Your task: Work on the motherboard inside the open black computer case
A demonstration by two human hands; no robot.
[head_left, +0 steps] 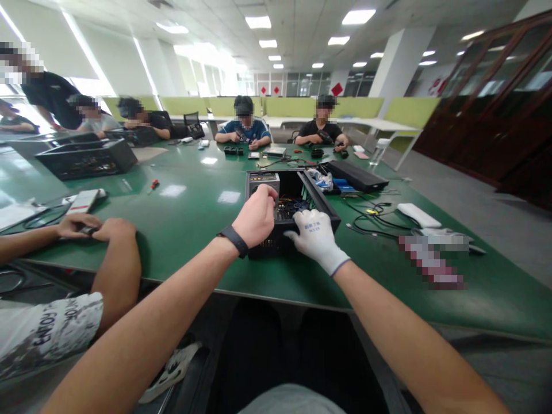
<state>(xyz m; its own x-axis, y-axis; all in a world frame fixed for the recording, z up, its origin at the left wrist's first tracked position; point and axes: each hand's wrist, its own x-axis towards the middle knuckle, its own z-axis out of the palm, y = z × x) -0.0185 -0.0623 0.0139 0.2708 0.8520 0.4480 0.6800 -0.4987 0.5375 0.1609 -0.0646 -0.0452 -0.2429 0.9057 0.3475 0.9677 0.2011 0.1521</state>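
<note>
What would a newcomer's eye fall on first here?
Probably the open black computer case on the green table, tangled wires showing inside. Next come the mismatched hands at it: the left hand bare, by a grey box in the case, the right hand in a white glove at the near edge. Across the table, two people sit facing this way.

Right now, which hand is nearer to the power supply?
Left: the left hand is at the power supply, covering part of it; the right hand is farther right, on the case.
</note>
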